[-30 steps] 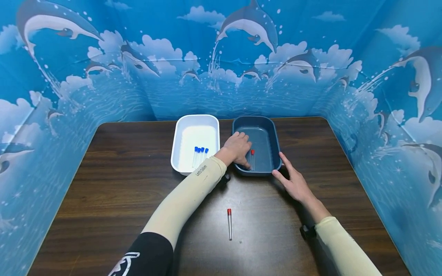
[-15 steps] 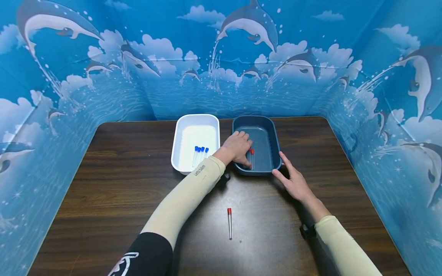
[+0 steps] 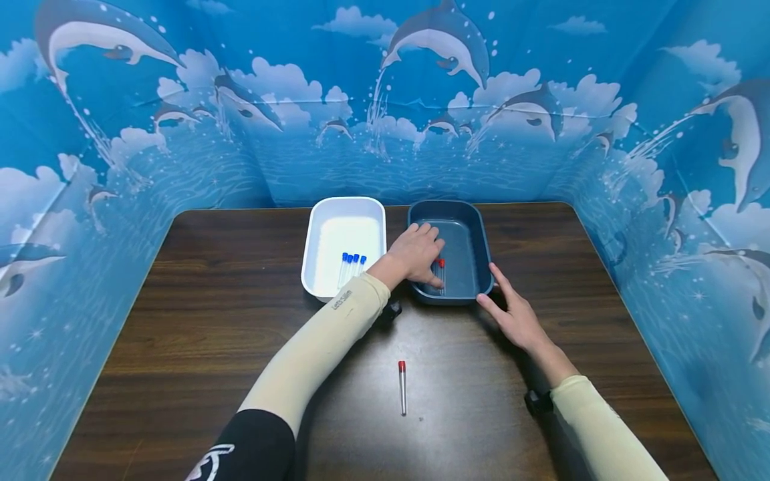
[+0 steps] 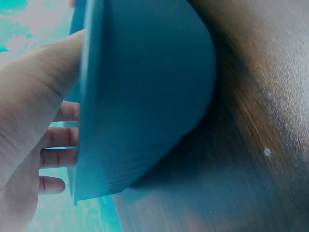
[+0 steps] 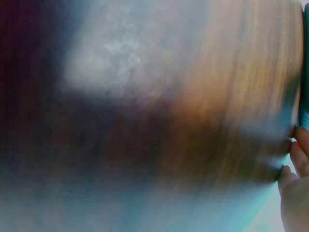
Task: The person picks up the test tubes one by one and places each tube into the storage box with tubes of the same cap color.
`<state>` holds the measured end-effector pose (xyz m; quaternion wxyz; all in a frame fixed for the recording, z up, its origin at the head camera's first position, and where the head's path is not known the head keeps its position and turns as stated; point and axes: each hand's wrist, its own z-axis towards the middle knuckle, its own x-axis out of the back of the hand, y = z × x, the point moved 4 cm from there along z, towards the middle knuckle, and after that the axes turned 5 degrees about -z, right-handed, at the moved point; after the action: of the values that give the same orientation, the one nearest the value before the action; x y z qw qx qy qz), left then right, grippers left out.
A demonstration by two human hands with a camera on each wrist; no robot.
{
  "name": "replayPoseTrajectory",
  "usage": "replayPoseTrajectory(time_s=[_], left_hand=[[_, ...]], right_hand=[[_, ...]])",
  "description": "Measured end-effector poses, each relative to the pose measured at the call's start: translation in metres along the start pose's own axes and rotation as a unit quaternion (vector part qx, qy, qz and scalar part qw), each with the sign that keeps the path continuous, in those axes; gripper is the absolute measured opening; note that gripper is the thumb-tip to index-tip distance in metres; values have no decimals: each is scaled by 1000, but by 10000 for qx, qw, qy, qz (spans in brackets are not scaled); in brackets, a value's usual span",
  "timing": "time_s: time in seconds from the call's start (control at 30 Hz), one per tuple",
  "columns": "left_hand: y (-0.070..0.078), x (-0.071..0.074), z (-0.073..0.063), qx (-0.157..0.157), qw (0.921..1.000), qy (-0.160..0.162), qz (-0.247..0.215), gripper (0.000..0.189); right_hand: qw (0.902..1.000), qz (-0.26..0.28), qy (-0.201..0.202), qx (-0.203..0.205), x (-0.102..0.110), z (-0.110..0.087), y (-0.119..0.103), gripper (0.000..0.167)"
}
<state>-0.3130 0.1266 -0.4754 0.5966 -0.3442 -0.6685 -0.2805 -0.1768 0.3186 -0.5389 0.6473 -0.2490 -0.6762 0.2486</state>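
Observation:
My left hand [image 3: 416,254] reaches over the left side of the dark blue tray [image 3: 460,294]. Its thumb points down inside, beside a red-capped test tube [image 3: 442,272] lying there. In the left wrist view the tray wall [image 4: 149,96] hides the thumb tip and part of the fingers, so whether they pinch a tube is unclear. My right hand [image 3: 519,321] rests against the tray's outer front right corner, fingers fairly straight and thumb spread. Nearer me, a single red-capped test tube [image 3: 402,389] lies on the table.
Left of the dark tray stands a white tray [image 3: 313,244] holding several blue-capped test tubes [image 3: 353,264]. Both trays sit near the back of the dark wooden table [image 3: 210,321]. A blue dolphin-print curtain [image 3: 385,160] surrounds the table's back and sides.
The view has shifted slightly. My left hand stays in the dark tray with only a small movement near the tubes. The right hand keeps its place at the corner.

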Motion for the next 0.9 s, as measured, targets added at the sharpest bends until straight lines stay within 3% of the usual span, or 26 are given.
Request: replayPoseTrajectory(time_s=[0.5,0.9], left_hand=[[4,17,-28,219,9982,502,-247,91],[10,26,-64,394,9930,962,-554,98]], right_hand=[[10000,-31,10,-59,2,-1,0,73],[9999,-73,72,100,2,-1,1,72]])
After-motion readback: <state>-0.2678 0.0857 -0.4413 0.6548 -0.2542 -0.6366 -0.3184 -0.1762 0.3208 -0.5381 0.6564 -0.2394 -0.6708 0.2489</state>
